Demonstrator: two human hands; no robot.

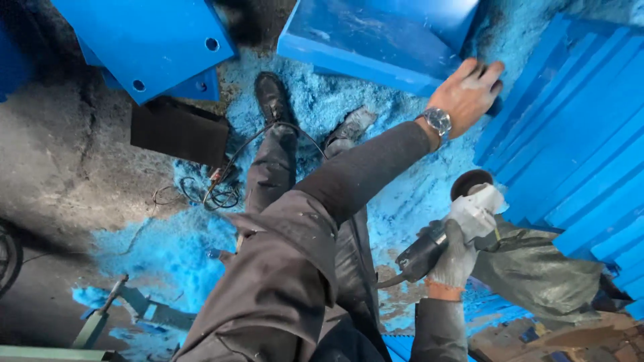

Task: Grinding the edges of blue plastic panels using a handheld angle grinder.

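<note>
Two hands work beside the stacked blue panels. In the head view, our left hand, bare, lies fingers spread and flat on the panels' near edge. Our gloved right hand has fingers closed round the angle grinder, just below the panels. Its long axis runs up-right, disc toward the panels. We judge a firm, braced grip keeps the disc steady.

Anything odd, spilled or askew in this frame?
Yes. Blue shavings lie spilled in drifts across the floor, thick around the shoes. A cable lies in a loose tangle among them, near the legs. The left hand is bare on the blue blocks, while the right hand, gloved, holds an angle grinder.
</note>
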